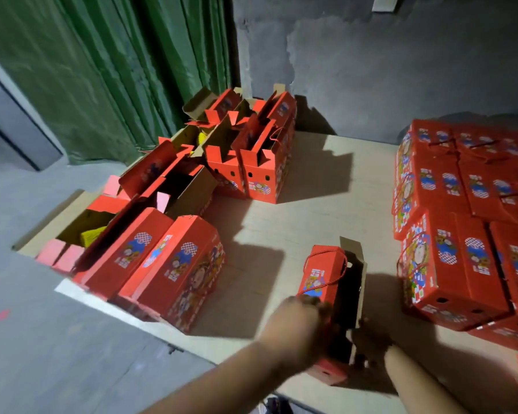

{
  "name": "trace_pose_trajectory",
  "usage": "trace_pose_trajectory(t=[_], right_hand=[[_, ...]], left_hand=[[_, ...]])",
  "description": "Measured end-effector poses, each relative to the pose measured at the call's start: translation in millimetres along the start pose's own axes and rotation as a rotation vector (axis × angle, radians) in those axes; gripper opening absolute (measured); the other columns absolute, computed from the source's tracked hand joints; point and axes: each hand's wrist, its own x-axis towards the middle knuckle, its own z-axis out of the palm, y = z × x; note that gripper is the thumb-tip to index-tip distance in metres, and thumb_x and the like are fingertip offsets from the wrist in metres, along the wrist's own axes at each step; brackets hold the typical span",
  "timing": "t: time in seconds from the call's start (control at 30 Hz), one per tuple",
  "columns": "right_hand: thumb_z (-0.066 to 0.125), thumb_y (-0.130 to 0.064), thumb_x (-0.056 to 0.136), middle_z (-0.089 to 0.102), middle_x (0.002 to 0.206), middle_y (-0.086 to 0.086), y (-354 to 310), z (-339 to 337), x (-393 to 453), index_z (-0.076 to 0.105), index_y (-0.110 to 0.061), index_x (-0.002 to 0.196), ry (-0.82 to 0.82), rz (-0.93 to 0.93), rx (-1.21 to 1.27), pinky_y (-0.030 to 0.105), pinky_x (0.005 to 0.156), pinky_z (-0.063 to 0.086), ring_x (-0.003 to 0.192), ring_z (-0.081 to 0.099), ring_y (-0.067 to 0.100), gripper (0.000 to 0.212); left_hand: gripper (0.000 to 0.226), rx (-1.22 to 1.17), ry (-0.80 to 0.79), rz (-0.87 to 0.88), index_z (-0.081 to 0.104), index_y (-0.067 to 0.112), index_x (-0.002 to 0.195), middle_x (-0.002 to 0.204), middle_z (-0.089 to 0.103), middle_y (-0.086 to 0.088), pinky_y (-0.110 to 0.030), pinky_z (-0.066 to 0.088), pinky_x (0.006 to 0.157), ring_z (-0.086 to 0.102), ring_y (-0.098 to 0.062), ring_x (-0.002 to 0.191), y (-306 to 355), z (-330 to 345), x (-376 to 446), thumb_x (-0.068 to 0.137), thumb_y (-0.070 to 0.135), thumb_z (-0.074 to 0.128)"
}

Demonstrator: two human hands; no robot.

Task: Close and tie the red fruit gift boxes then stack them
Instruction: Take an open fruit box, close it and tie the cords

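A bare strip of tabletop runs from the far wall toward the near edge, open for a reach. To its left stand the open boxes and two closed boxes; to its right the stacked boxes wall it off. The half-open box blocks the near end, apparently with narrow gaps either side.

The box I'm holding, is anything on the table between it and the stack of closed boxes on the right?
Nothing visible. Only bare table and shadow lie between the box in hand and the stack. Its right flap stands open on that side.
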Motion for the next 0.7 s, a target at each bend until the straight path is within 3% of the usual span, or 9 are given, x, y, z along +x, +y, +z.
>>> trace_pose_trajectory(t=[0.03, 0.13, 0.2, 0.3, 0.4, 0.5, 0.53, 0.6, 0.7], right_hand=[[0.049, -0.006, 0.107, 0.056, 0.140, 0.029, 6, 0, 2, 0.049, 0.014, 0.138, 0.004, -0.012, 0.050, 0.038, 0.098, 0.048, 0.122, 0.057, 0.039, 0.037], [0.049, -0.013, 0.104, 0.056, 0.127, 0.021, 5, -1, -11, 0.046, 0.006, 0.143, -0.027, 0.010, 0.020, 0.039, 0.088, 0.046, 0.113, 0.057, 0.038, 0.043], [0.049, -0.011, 0.103, 0.055, 0.118, 0.020, 2, -2, -14, 0.049, 0.007, 0.137, -0.044, 0.021, 0.006, 0.043, 0.089, 0.047, 0.105, 0.055, 0.036, 0.039], [0.048, -0.012, 0.104, 0.055, 0.108, 0.017, -2, -4, -16, 0.053, 0.003, 0.123, -0.061, 0.017, -0.016, 0.046, 0.088, 0.051, 0.093, 0.054, 0.034, 0.025], [0.049, -0.015, 0.104, 0.057, 0.107, 0.014, -1, -5, -16, 0.053, -0.001, 0.120, -0.045, 0.002, -0.023, 0.039, 0.084, 0.045, 0.096, 0.054, 0.032, 0.021], [0.049, -0.017, 0.103, 0.057, 0.101, 0.011, -1, -4, -14, 0.052, -0.002, 0.105, -0.038, 0.015, -0.036, 0.039, 0.084, 0.046, 0.095, 0.055, 0.030, 0.015], [0.050, -0.017, 0.103, 0.057, 0.098, 0.011, 0, -3, -12, 0.053, -0.002, 0.102, -0.036, 0.016, -0.046, 0.039, 0.083, 0.046, 0.093, 0.056, 0.030, 0.016], [0.050, -0.015, 0.102, 0.055, 0.088, 0.009, 0, -2, -11, 0.055, -0.002, 0.094, -0.039, 0.017, -0.063, 0.037, 0.075, 0.042, 0.082, 0.054, 0.027, 0.016], [0.051, -0.013, 0.100, 0.047, 0.079, 0.008, 0, -1, -8, 0.055, -0.004, 0.084, -0.030, 0.017, -0.092, 0.035, 0.068, 0.035, 0.070, 0.046, 0.025, 0.019]], left_hand=[[0.028, 0.024, -0.093, -0.107, 0.064, 0.024, 0.097, 0.093, 0.067, 0.001, -0.032, 0.053, 0.067, 0.067, -0.026, 0.084, -44, -45, -16, 0.095, 0.050, 0.052], [0.041, 0.244, 0.036, -0.492, 0.058, 0.019, 0.130, 0.127, 0.063, -0.008, -0.043, 0.055, 0.094, 0.061, -0.030, 0.114, -137, -77, -34, 0.098, 0.045, 0.059], [0.059, 0.294, -0.041, -0.749, 0.046, 0.014, 0.140, 0.138, 0.054, -0.014, -0.048, 0.052, 0.097, 0.052, -0.034, 0.125, -182, -89, -50, 0.097, 0.054, 0.059], [0.091, 0.305, -0.163, -0.962, 0.037, 0.015, 0.146, 0.138, 0.051, -0.013, -0.048, 0.052, 0.093, 0.050, -0.035, 0.127, -227, -95, -65, 0.085, 0.079, 0.058], [0.097, 0.285, -0.234, -1.034, 0.036, 0.017, 0.148, 0.131, 0.051, -0.010, -0.048, 0.054, 0.088, 0.052, -0.030, 0.122, -235, -84, -76, 0.078, 0.077, 0.068], [0.088, 0.297, -0.094, -1.038, 0.038, 0.014, 0.142, 0.129, 0.051, -0.010, -0.051, 0.054, 0.091, 0.051, -0.029, 0.120, -226, -72, -77, 0.080, 0.062, 0.077], [0.082, 0.273, -0.016, -1.027, 0.038, 0.014, 0.139, 0.127, 0.053, -0.010, -0.052, 0.054, 0.089, 0.054, -0.029, 0.116, -223, -71, -76, 0.082, 0.056, 0.078], [0.057, 0.214, 0.145, -0.967, 0.044, 0.017, 0.126, 0.110, 0.062, -0.006, -0.043, 0.057, 0.071, 0.062, -0.025, 0.092, -214, -75, -73, 0.088, 0.043, 0.076], [0.022, 0.189, 0.139, -0.884, 0.065, 0.021, 0.114, 0.092, 0.069, 0.004, -0.028, 0.053, 0.052, 0.062, -0.015, 0.067, -205, -79, -69, 0.095, 0.031, 0.069]])
